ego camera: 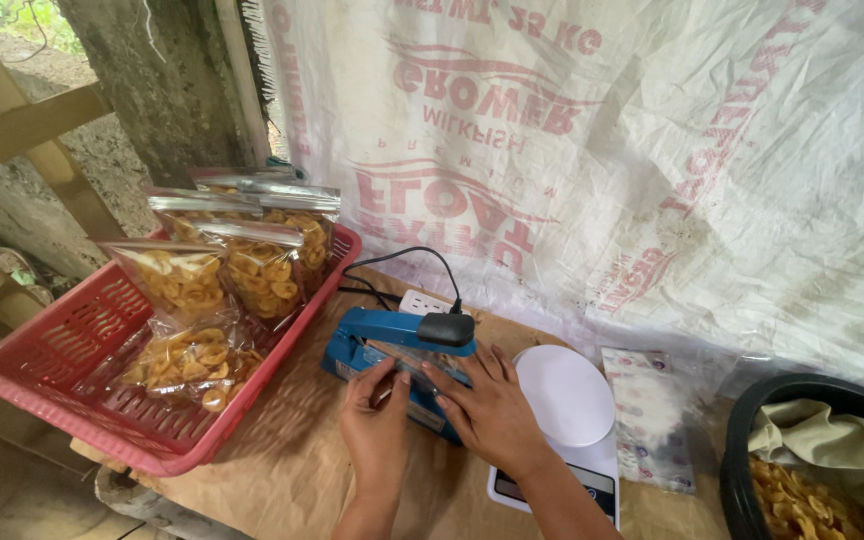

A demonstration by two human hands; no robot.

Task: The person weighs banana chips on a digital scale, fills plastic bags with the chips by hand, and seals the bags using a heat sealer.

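A blue heat sealer (384, 340) with a black knob lies on the brown paper covering the table. A clear plastic bag edge lies across its jaw. My left hand (376, 420) rests on the sealer's near side, fingers pinching the bag. My right hand (487, 405) lies flat over the sealer's right part, fingers spread on the bag. A red plastic basket (62, 385) to the left holds several sealed clear bags of yellow chips (252, 270).
A white kitchen scale (567, 400) stands right of my hands. A stack of printed plastic bags (650, 415) lies beside it. A black tub (752, 430) at the far right holds loose chips and a cloth. White woven sacking hangs behind. A black cord runs to a white socket (422, 300).
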